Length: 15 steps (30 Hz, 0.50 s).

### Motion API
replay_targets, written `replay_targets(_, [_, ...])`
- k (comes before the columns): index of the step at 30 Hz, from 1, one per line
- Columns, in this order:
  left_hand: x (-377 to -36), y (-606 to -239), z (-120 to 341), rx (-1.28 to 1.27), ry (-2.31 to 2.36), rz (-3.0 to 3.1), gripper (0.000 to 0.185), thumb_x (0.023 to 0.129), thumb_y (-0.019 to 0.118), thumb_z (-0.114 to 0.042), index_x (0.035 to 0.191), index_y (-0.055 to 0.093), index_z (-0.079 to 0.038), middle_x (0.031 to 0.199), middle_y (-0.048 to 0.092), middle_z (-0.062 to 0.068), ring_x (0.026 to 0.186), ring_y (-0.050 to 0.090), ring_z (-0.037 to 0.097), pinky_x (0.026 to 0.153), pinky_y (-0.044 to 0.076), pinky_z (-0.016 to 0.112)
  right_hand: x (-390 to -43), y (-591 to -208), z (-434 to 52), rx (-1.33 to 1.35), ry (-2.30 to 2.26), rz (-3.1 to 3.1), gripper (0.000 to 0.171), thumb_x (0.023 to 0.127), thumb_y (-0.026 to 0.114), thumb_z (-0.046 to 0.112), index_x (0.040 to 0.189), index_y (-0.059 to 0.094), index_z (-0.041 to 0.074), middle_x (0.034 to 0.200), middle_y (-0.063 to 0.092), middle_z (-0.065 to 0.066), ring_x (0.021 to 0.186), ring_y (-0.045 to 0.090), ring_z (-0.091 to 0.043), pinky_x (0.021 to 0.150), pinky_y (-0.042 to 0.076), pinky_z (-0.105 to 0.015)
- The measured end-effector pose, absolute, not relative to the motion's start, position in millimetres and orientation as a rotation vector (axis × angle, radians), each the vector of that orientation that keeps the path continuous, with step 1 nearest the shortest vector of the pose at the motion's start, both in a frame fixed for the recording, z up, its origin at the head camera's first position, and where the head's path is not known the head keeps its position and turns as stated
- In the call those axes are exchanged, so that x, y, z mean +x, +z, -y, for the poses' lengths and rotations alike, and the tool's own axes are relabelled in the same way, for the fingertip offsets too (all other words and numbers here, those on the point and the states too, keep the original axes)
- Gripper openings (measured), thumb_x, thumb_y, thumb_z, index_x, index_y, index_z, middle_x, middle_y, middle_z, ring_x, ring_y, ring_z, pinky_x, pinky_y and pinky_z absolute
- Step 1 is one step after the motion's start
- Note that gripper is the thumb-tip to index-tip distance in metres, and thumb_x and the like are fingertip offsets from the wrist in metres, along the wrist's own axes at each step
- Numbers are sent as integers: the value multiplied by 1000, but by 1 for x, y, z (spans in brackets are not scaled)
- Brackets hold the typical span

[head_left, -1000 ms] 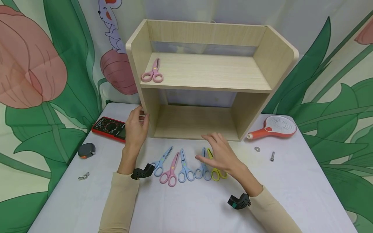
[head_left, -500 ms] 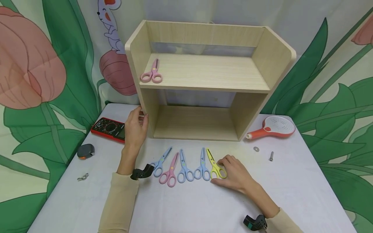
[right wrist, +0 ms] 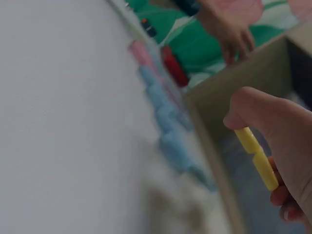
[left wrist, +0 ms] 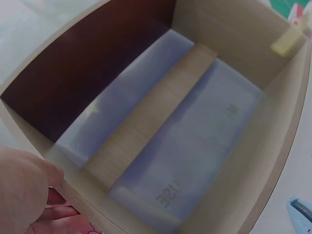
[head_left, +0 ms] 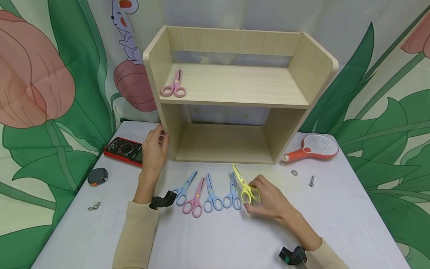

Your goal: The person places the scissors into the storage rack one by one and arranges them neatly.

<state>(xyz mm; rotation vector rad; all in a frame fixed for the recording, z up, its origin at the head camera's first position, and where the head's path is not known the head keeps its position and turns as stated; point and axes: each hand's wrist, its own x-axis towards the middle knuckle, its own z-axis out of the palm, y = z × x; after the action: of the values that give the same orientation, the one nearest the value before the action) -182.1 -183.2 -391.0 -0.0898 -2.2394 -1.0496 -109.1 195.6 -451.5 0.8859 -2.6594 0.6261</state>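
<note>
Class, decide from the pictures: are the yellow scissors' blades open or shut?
Shut: in the head view, the yellow scissors, held in the right hand, show their blades together as one narrow strip.

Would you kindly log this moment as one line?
left grip: at rack's left side | right grip: pinching yellow scissors | table: three blue scissors, one pink pair | upper shelf: another pink pair

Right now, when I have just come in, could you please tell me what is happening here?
A person's right hand grips the yellow scissors by the handles, seemingly raised off the white table. The left hand touches the left side of a wooden shelf. Three blue scissors and a pink pair lie in a row in front of it; another pink pair lies on its upper board, at the left.
</note>
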Motion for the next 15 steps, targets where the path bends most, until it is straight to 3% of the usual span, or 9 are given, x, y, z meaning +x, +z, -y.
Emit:
replay_targets(3, [-183, -391, 184, -91, -1046, 2234, 33, 100, 61, -13, 130, 61, -1, 111, 64, 24, 96, 70, 35, 81, 63, 48, -116, -422, -186, 1025, 665, 2480, 51, 65, 87, 34, 104, 64, 10, 99, 59, 2, 87, 60, -11, 73, 58, -26])
replay_targets(8, [-183, -390, 184, -93, -1051, 2223, 32, 100, 61, -13, 129, 61, 0, 110, 64, 24, 96, 70, 35, 81, 63, 48, -129, -360, -164, 1161, 692, 2229, 53, 68, 84, 34, 106, 64, 2, 98, 59, -7, 84, 59, -16, 68, 57, -28])
replay_targets(15, [-183, -393, 184, -82, -1051, 2241, 33, 100, 61, -13, 130, 60, -1, 110, 63, 23, 97, 70, 34, 81, 63, 47, -153, -286, -127, 1072, 674, 2110, 56, 69, 84, 34, 104, 64, -4, 97, 57, -15, 80, 55, -20, 65, 53, -30])
